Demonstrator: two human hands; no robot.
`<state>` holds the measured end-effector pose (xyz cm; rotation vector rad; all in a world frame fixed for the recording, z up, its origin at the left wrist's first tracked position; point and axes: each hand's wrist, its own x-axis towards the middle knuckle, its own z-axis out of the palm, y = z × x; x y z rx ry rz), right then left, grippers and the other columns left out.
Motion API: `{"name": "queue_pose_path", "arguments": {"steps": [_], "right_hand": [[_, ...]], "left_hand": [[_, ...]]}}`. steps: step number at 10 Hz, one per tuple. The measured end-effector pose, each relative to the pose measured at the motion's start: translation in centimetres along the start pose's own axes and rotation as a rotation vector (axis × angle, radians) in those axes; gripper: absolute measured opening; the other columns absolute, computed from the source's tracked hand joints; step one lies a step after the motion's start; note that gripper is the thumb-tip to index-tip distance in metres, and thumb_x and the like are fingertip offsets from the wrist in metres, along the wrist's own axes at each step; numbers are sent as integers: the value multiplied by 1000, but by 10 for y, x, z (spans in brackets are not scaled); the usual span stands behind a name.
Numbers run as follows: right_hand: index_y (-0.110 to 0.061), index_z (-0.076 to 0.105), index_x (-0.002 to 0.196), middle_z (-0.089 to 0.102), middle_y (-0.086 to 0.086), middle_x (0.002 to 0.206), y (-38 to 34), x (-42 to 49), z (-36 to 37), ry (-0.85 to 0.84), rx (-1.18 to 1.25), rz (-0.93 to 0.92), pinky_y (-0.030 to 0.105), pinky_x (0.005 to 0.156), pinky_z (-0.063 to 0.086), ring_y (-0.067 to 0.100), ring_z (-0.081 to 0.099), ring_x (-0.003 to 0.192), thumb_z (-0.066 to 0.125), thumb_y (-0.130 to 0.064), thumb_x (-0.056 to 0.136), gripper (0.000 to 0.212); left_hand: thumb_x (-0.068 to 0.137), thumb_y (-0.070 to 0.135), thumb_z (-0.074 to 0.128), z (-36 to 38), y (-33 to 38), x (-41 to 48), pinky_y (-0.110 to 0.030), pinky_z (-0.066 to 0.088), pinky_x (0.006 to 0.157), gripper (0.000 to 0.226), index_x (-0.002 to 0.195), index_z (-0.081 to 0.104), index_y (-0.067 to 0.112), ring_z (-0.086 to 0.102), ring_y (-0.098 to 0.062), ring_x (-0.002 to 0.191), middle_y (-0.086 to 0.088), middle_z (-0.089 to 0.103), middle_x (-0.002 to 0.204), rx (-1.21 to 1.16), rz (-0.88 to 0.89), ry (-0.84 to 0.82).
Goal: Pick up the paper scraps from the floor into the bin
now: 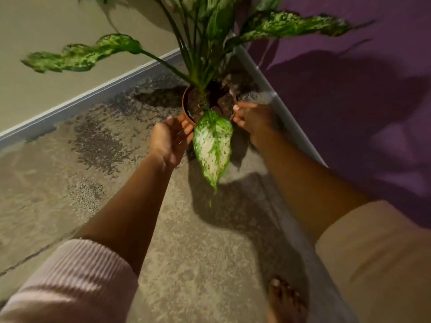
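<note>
Corner of room, far side. Both grips are on the round reddish-brown plant pot, which sits on the floor where the two walls meet.

Left grip: fingers curled round the near-left rim, thumb over the top edge. Right grip: blurred, but fingertips look hooked over the right rim, pinching it.

No paper scraps in view and no bin in view. I judge this is a side step: shifting the pot to check for scraps under or behind it.

To do it well: keep both grips level on opposite sides of the rim so the dark soil stays in. Lift rather than drag. Move it to the near left, onto open floor. Watch the long stalks; they swing wide and would brush either wall.

Materials:
- Pot: thin, smooth wall, likely plastic, so it may flex if squeezed.
- Broad pointed green-and-cream speckled leaf: droops over the near rim between my grips, soft, easily creased.
- Mottled grey-brown floor: rough and grainy with dark patches, so small scraps could hide on it.
- Pale skirting board on the left, purple wall on the right.
</note>
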<state>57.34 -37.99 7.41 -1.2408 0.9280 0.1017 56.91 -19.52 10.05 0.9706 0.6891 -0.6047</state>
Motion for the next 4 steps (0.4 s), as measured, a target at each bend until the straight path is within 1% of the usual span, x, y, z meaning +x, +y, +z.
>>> {"name": "queue_pose_path", "arguments": {"steps": [1, 2, 3, 4], "right_hand": [[5, 60, 123, 62, 15, 101, 2, -5, 0, -18, 3, -18, 24, 79, 54, 19, 62, 90, 61, 1, 90, 33], [3, 60, 123, 63, 11, 95, -2, -7, 1, 4, 16, -2, 18, 66, 54, 13, 62, 78, 60, -1, 91, 32], [-2, 64, 114, 63, 1, 82, 10, -29, 0, 76, 43, 23, 17, 56, 51, 7, 60, 69, 57, -2, 93, 22], [-11, 67, 90, 62, -2, 76, 20, -53, 0, 111, 39, -1, 20, 54, 50, 3, 60, 61, 56, -2, 93, 14]], "left_hand": [[103, 21, 27, -1, 1, -4, -32, 35, 113, 43, 134, 52, 5, 55, -20, 124, -9, 60, 126, 44, 15, 4], [103, 23, 29, 1, 3, -7, -32, 37, 108, 41, 129, 56, 6, 60, -16, 105, -10, 61, 123, 40, 23, 27], [102, 24, 31, -4, -5, -20, -36, 41, 106, 38, 116, 62, 7, 58, -21, 101, -12, 62, 119, 179, 15, 57], [102, 21, 34, -10, -15, -37, -35, 46, 97, 36, 121, 62, 7, 60, -20, 102, -8, 66, 116, 333, 17, 81]]}}
